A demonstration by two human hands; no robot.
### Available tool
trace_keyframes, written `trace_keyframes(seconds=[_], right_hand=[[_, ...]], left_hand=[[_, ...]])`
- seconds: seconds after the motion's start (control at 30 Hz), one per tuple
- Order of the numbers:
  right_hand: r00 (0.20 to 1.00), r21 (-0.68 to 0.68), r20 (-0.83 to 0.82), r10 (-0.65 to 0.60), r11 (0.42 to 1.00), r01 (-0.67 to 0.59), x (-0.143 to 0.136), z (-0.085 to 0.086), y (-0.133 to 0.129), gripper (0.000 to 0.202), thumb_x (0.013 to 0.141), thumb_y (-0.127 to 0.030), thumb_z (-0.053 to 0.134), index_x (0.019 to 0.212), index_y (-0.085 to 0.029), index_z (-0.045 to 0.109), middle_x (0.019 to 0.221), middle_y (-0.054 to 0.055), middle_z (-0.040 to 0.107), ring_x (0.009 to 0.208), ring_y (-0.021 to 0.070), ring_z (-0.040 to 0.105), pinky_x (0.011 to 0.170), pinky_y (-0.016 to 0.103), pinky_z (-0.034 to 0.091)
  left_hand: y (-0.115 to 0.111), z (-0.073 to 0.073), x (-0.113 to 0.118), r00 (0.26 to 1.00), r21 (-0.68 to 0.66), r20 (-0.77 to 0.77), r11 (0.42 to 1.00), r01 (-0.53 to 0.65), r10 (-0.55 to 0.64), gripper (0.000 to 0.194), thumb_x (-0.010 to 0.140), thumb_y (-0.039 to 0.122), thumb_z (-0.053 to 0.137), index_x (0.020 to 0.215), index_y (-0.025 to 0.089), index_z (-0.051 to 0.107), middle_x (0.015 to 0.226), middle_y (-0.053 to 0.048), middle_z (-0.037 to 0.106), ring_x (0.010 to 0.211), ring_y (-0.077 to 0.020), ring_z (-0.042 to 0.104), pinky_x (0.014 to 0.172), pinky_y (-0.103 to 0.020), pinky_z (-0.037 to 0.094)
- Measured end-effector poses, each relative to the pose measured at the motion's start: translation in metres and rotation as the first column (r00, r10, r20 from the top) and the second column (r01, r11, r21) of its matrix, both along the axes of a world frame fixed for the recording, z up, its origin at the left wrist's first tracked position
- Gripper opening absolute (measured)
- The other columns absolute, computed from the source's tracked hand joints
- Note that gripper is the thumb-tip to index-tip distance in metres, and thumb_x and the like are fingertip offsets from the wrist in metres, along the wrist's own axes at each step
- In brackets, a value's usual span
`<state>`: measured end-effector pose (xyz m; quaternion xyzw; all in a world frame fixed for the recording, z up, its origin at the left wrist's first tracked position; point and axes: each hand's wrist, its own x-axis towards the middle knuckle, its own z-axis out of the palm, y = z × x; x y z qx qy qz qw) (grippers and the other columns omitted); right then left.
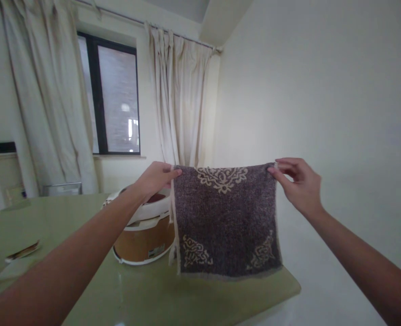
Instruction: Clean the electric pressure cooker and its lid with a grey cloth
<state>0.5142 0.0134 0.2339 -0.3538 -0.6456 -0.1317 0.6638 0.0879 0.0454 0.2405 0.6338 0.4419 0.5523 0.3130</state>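
Note:
A dark purple-brown cloth (226, 226) with cream scroll patterns hangs spread out in front of me, above the table's right end. My left hand (156, 177) pinches its upper left corner between thumb and fingers. At the upper right corner, my right hand (297, 183) grips the fabric the same way. The top edge is nearly level, and a pale border runs down both sides. Behind the cloth and my left forearm stands a round brown tub (144, 242) with a white rim, partly hidden.
The green-topped table (119, 294) spans the lower view, its right corner just beyond the cloth. Flat thin pieces (22, 251) lie at its left. A pale chair back (63, 188) shows past the far edge. Behind are curtains (183, 90), a window (117, 95) and a white wall.

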Motion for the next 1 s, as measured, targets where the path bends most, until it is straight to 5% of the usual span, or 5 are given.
trace_keyframes(seconds=[0.23,0.43,0.57,0.83,1.0], right_hand=[[0.976,-0.248,-0.190,0.102,0.957,-0.148,0.002,-0.006,0.044,0.055,0.070,-0.064,0.102,0.103,-0.026,0.081,0.079,0.003,0.082,0.075,0.0245,0.078,0.074,0.038,0.065],[0.871,-0.233,-0.453,0.190,0.918,-0.322,0.021,-0.017,0.027,0.050,0.066,-0.059,0.104,0.100,-0.027,0.086,0.080,0.002,0.083,0.074,0.0213,0.076,0.079,0.040,0.068],[0.849,-0.468,-0.502,0.163,0.774,-0.426,0.029,-0.065,-0.004,0.062,0.058,-0.063,0.108,0.100,-0.023,0.087,0.082,0.005,0.084,0.077,0.0216,0.078,0.082,0.039,0.068],[0.904,-0.776,-0.422,0.071,0.487,-0.401,0.036,-0.194,-0.046,0.064,0.065,-0.071,0.100,0.103,-0.021,0.088,0.087,0.010,0.086,0.082,0.0311,0.080,0.078,0.044,0.066],[0.947,-0.803,-0.316,0.053,0.516,-0.297,0.023,-0.214,0.002,0.056,0.071,-0.068,0.090,0.101,-0.021,0.086,0.092,0.012,0.087,0.092,0.0334,0.081,0.088,0.046,0.064]], left_hand=[[0.026,-0.007,0.043,0.990,0.031,0.134,0.998,-0.056,0.052,0.040,0.072,0.056,0.090,0.073,0.019,0.075,0.070,0.000,0.068,0.064,-0.0144,0.055,0.059,-0.027,0.041],[-0.011,-0.015,0.036,0.993,0.232,0.113,0.972,-0.042,0.016,0.035,0.080,0.053,0.086,0.076,0.021,0.073,0.075,-0.001,0.072,0.074,-0.0178,0.064,0.069,-0.028,0.051],[-0.064,-0.081,0.032,1.000,0.208,0.003,0.978,-0.006,0.006,0.025,0.093,0.047,0.075,0.091,0.022,0.078,0.085,-0.003,0.079,0.084,-0.0210,0.075,0.081,-0.031,0.060],[-0.138,-0.286,0.044,0.998,-0.087,-0.045,0.996,-0.036,0.032,0.039,0.098,0.063,0.071,0.102,0.026,0.080,0.096,-0.008,0.086,0.087,-0.0261,0.082,0.085,-0.034,0.066],[-0.106,-0.279,0.049,0.999,-0.169,-0.013,0.985,-0.032,0.030,0.033,0.102,0.056,0.061,0.106,0.026,0.070,0.101,-0.009,0.085,0.090,-0.0264,0.081,0.085,-0.036,0.063]])
